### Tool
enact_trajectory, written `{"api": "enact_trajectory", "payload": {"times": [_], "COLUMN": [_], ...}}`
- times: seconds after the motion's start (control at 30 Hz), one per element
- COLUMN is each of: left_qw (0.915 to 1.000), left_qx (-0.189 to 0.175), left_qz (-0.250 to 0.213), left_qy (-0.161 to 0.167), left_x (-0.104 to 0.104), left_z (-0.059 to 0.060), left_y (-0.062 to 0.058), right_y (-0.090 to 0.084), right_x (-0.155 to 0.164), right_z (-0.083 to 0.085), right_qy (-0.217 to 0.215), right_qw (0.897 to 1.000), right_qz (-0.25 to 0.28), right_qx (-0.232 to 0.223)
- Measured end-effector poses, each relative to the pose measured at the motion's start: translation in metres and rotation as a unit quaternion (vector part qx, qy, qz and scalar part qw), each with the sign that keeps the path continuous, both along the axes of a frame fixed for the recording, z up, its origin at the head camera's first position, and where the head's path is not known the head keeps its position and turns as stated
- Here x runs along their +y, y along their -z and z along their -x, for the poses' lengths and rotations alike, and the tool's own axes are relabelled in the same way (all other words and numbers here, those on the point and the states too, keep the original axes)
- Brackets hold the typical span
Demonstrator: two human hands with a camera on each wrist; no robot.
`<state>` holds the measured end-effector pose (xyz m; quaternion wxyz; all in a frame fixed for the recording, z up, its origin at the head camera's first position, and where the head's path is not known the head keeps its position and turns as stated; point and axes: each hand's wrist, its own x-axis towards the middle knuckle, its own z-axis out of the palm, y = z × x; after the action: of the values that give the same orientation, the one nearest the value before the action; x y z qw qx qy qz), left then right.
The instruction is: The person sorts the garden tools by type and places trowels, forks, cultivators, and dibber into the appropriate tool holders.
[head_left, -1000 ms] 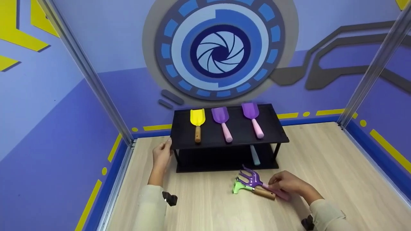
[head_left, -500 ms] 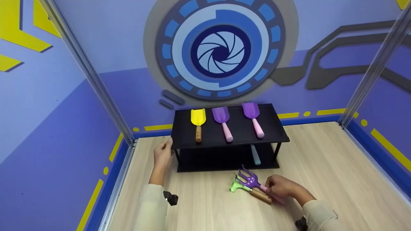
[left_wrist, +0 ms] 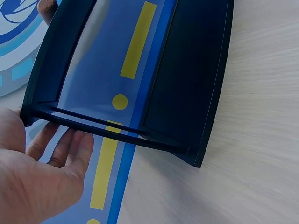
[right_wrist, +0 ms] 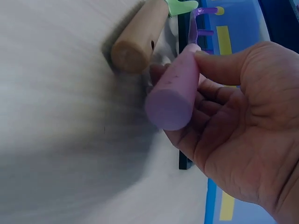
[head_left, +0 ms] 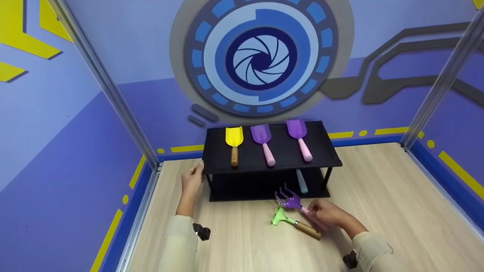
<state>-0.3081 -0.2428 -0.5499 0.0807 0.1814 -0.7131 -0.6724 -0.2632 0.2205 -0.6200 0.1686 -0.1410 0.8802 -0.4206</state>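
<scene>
My right hand (head_left: 326,214) grips the pink handle (right_wrist: 174,93) of a purple hand rake (head_left: 289,200) and holds it lifted just in front of the black two-tier shelf (head_left: 332,161). A green rake with a wooden handle (head_left: 295,224) lies on the wooden table beside it. My left hand (head_left: 192,180) rests with straight fingers (left_wrist: 70,147) against the shelf's left end (left_wrist: 42,112). On the top tier lie a yellow trowel (head_left: 233,142) and two purple trowels (head_left: 262,141), (head_left: 299,136). A light blue handle (head_left: 301,181) shows on the lower tier.
The shelf stands at the back of a wooden table (head_left: 378,196), against a blue wall. Metal posts (head_left: 109,90), (head_left: 442,79) rise at the table's back corners. Blue side walls close in left and right.
My right hand has taken hold of the purple rake and lifted it off the green rake, toward the shelf. The left hand stays at the shelf's left end.
</scene>
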Motion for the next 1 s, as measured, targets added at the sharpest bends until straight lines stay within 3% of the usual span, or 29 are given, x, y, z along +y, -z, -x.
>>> {"api": "enact_trajectory", "payload": {"times": [0.33,0.5,0.73,0.87,1.0], "left_qw": [1.0000,0.9998,1.0000,0.9999,0.9998], "left_qx": [-0.004,-0.004,-0.008,-0.011,-0.012], "left_qz": [0.003,0.017,0.003,-0.010,-0.015], "left_qy": [0.005,-0.002,0.000,0.007,0.003], "left_x": [0.002,0.002,0.001,0.001,0.001], "left_z": [-0.001,0.000,-0.001,-0.002,-0.001], "left_y": [-0.002,-0.001,-0.001,-0.002,-0.003], "right_y": [0.003,0.001,0.001,0.004,0.005], "right_x": [-0.032,-0.047,-0.056,-0.053,-0.046], "right_z": [0.013,0.019,0.023,0.025,0.028], "right_qy": [0.078,0.122,0.162,0.146,0.107], "right_qw": [0.996,0.992,0.986,0.983,0.970], "right_qz": [-0.034,-0.024,0.029,0.085,0.169], "right_qx": [0.020,0.009,-0.035,-0.071,-0.135]}}
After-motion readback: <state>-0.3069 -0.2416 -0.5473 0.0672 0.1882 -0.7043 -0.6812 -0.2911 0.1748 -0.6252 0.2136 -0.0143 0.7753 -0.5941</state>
